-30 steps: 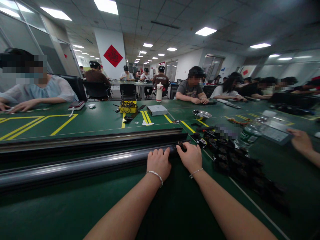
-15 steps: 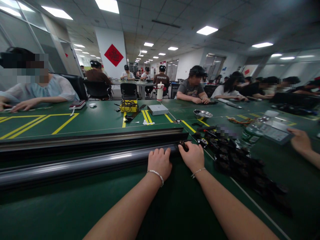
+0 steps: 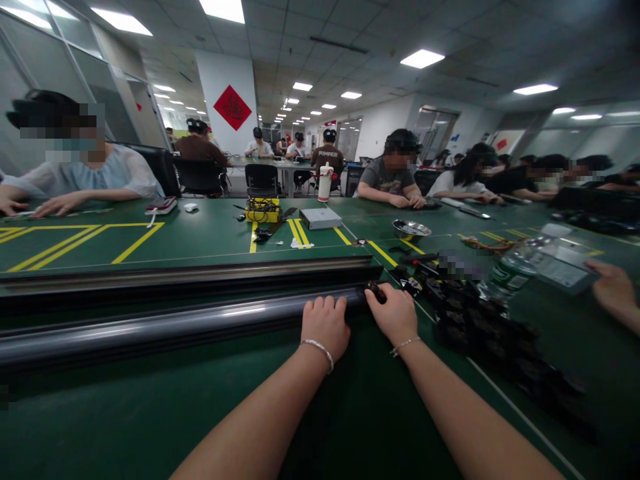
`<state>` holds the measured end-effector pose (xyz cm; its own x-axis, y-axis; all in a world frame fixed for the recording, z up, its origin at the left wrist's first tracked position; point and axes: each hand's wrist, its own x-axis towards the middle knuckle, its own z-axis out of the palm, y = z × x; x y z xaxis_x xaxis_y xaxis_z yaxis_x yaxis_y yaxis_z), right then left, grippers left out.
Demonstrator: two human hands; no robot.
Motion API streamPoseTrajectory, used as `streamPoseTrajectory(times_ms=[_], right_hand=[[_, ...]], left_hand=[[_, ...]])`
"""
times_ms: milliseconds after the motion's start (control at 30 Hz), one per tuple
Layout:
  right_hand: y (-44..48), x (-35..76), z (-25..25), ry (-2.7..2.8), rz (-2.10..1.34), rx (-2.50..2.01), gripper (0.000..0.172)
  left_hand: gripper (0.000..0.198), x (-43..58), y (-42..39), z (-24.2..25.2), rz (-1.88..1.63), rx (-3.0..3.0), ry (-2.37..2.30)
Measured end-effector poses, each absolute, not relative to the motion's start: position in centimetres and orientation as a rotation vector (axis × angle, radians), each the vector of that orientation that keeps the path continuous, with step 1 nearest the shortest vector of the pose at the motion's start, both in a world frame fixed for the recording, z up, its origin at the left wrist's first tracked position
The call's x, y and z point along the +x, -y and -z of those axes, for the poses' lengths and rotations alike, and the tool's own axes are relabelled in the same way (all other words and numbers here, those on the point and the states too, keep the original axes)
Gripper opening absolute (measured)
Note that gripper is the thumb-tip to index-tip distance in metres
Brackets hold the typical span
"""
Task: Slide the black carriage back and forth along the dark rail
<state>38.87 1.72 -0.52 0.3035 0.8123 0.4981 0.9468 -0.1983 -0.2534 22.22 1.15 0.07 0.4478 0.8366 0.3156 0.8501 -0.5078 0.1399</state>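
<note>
A long dark metal tube (image 3: 200, 325) lies across the green table, running from the left edge to my hands. My left hand (image 3: 325, 325) is closed over the tube near its right end, fingers curled across the top. Right at that end, my right hand (image 3: 394, 312) grips a small black end piece (image 3: 375, 291), thumb on the near side. Part of the piece is hidden by my fingers, and whether it sits inside the tube I cannot tell. Just behind, a long dark rail with a channel (image 3: 200, 275) lies roughly alongside the tube.
Right of my hands several black parts (image 3: 480, 320) lie in rows, beside a clear bottle (image 3: 513, 270). A co-worker's hand (image 3: 613, 287) is at the far right. Farther back are a metal bowl (image 3: 411, 229), a grey box (image 3: 321, 218) and a yellow box with cables (image 3: 263, 210).
The whole view has shifted slightly, so things appear a little farther right. Both hands keep the same hold on the tube and the end piece.
</note>
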Motion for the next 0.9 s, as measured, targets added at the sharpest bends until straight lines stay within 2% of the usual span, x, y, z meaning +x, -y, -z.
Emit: streamPoseTrajectory(times_ms=[467,900], right_hand=[[-1.74,39.07,0.38,1.565,0.32,-2.009,0.031],[-1.94,39.65,0.61,1.515,0.301,-1.961,0.025]], left_hand=[[0.038,22.27,-1.09,-0.59,0.472,-2.678,1.582],[0.037,22.32,-0.95,-0.68,0.474,-2.683,1.601]])
